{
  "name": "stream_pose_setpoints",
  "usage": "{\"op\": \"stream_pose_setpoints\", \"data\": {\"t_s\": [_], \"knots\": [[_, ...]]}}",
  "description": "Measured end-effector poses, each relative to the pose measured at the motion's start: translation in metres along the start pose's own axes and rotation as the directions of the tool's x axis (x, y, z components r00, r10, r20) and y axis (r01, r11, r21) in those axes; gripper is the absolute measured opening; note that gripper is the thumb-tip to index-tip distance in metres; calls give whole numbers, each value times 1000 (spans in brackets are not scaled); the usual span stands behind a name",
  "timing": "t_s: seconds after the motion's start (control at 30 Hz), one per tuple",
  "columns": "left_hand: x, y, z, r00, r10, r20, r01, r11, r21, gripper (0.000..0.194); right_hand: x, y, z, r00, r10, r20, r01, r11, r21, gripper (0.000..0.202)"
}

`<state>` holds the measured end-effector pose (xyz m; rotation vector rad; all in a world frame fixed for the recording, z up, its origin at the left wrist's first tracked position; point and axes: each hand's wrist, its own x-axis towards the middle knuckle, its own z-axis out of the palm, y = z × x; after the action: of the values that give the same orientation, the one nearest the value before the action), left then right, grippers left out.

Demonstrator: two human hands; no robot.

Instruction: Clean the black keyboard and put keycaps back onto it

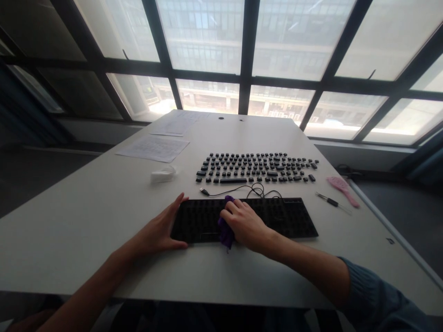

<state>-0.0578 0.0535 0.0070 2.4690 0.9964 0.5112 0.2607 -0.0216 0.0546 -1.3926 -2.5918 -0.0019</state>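
Observation:
A black keyboard base [280, 219] with its keycaps off lies flat on the white table. My left hand [164, 226] grips its left end, thumb along the near edge and fingers at the far edge. Bunched under the fingers of my right hand [247, 223] is a purple cloth [226, 233], pressed on the base left of its middle. The cloth is partly hidden by that hand. Beyond the base, loose black keycaps [233, 180] lie in rows in keyboard order. The keyboard's cable [228, 189] is loosely coiled between base and keycaps, its USB plug to the left.
To the right lie a keycap puller [332, 202] with wire ends and a pink brush [341, 185]. Printed sheets [154, 147] rest at the back left, with a small white object [162, 175] nearer. Windows stand behind the white table [86, 240].

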Motion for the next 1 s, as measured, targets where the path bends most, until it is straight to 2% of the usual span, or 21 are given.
{"op": "stream_pose_setpoints", "data": {"t_s": [0.17, 0.3, 0.4, 0.47, 0.57, 0.67, 0.77, 0.87, 1.0], "knots": [[0, 4, -2, 999, -43, 15, 42, 999, 7, 137, -21, 19, 2, 996, 85, -13, -83, 991, 106, 31], [1, 4, -3, 998, -56, 28, 56, 998, 14, 135, -23, 16, 7, 989, 121, -87, -110, 986, 128, 22], [1, 0, -2, 999, -41, 18, 40, 999, 24, 135, -22, 10, 11, 980, 130, -150, -118, 989, 87, 32], [1, -3, -1, 999, -34, 15, 34, 999, 23, 134, -22, 8, 14, 975, 147, -166, -137, 988, 74, 34], [1, -5, 0, 1000, -27, 11, 27, 1000, 9, 133, -22, 9, 19, 969, 178, -173, -164, 982, 92, 22], [1, -5, 0, 1000, -23, 11, 23, 1000, -3, 133, -21, 13, 19, 969, 157, -193, -131, 982, 137, 22], [2, -3, -1, 999, -35, 27, 35, 999, -10, 132, -21, 25, 13, 955, 159, -250, -111, 974, 196, 30], [1, -1, -1, 999, -30, 21, 30, 1000, -3, 131, -28, 43, 7, 929, 212, -303, -149, 965, 218, 32], [1, 0, -2, 1000, -15, 13, 14, 1000, 21, 130, -44, 69, 8, 932, 245, -269, -204, 964, 172, 38]]}}
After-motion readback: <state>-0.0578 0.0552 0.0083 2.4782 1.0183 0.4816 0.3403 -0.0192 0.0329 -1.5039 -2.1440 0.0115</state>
